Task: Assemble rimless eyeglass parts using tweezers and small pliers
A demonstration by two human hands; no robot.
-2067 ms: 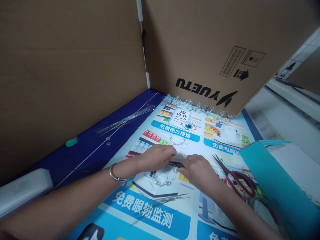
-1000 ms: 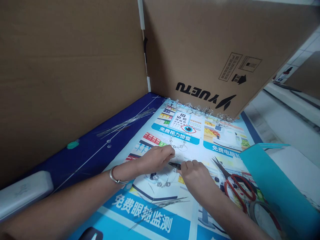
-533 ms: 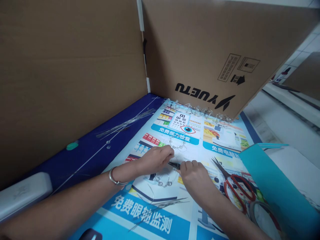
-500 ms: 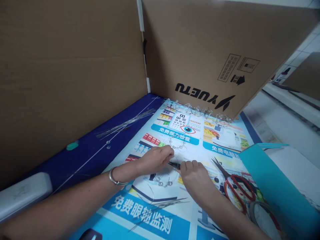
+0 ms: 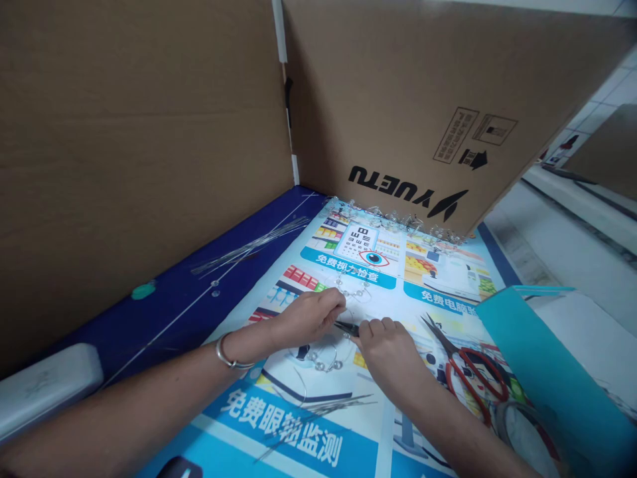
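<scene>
Two bare hands at work above a printed sheet (image 5: pixel 379 297) on a blue surface (image 5: pixel 179 292). The left grip (image 5: pixel 321 313), with a bangle (image 5: pixel 223 355) at its wrist, has its fingers pressed together; what they pinch is too small to tell. The right grip (image 5: pixel 383 342) is curled around pliers (image 5: pixel 348 328), whose dark nose points to the left grip. A beaded loop (image 5: pixel 326 366), the thing being worked, lies just below the gap between the two grips; whether the nose touches it cannot be told. Nearer the wearer, below both grips, lie loose wires (image 5: pixel 338 403). Just beyond the left grip is a second beaded piece (image 5: pixel 352 290); well beyond both, a row of beadwork (image 5: pixel 398 219) lies along the foot of the cardboard (image 5: pixel 393 86). Right of the right grip: scissors (image 5: pixel 470 372), a ring-shaped roll (image 5: pixel 502 425) and a teal folder (image 5: pixel 552 358). Well to the left of the left grip: a white case (image 5: pixel 50 385).
</scene>
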